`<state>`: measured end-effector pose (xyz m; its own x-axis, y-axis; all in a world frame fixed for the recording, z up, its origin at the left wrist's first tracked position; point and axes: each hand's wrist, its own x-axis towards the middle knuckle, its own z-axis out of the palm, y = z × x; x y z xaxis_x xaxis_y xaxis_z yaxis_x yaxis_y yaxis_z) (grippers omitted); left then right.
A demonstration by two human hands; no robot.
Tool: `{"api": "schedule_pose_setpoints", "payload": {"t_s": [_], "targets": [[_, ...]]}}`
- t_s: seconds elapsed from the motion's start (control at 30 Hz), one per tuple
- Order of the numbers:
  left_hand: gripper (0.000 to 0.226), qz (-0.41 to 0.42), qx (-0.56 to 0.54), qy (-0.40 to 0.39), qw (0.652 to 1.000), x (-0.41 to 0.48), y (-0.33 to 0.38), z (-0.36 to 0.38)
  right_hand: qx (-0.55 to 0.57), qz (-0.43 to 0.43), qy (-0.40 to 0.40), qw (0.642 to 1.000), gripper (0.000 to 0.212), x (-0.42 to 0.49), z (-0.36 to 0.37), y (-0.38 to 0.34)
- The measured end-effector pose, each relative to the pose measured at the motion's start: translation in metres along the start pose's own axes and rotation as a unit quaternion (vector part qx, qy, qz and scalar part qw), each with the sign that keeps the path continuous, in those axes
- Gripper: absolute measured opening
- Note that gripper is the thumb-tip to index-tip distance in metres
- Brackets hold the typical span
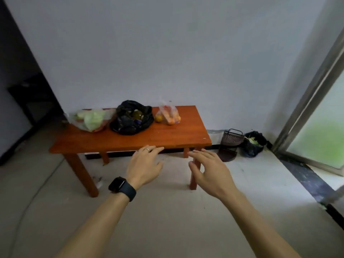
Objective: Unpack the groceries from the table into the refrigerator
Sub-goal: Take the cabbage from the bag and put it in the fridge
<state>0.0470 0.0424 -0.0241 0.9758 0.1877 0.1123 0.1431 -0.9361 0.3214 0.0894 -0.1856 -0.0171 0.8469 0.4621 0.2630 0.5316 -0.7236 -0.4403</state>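
A low wooden desk [167,138] stands against the far wall, and 3 bags of groceries sit in a row along its far side. At the left lies a clear bag of green vegetables [91,119]. Just right of it, and touching it, is a black bag [131,118] with its mouth open, showing round dark items inside that are too blurred to name. Right of that, slightly apart, stands a clear bag of orange fruit [168,115].

The 2 hands reach forward on the near side of the desk, palms down. The left hand [144,164] has its fingers straight and loosely spread, with the tips at the desk's near edge; whether they touch it cannot be told. It holds nothing. It wears a ring [147,149], and a black watch [121,185] sits on the wrist. The right hand [210,170] hovers in front of the desk's right legs, fingers wide and relaxed, holding nothing.

On the floor right of the desk, a dark dustpan [231,139] leans by the wall beside a black rubbish bag [254,143].
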Motion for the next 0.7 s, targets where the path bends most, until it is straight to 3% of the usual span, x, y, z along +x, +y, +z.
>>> {"api": "schedule_pose_setpoints", "payload": {"t_s": [0.2,0.37,0.7], "targets": [[0.053,-0.075,0.008,0.068,0.995,-0.006,-0.178,-0.067,0.020,-0.073,-0.036,0.997,0.043,0.080,0.095,-0.138],[0.054,-0.117,0.009,0.068,0.991,0.000,-0.290,-0.103,0.026,-0.086,-0.041,0.995,0.045,0.135,0.157,-0.230],[0.053,-0.119,-0.002,0.054,0.991,0.048,-0.425,-0.117,0.040,-0.067,-0.076,0.994,0.048,0.212,0.249,-0.298]]}}
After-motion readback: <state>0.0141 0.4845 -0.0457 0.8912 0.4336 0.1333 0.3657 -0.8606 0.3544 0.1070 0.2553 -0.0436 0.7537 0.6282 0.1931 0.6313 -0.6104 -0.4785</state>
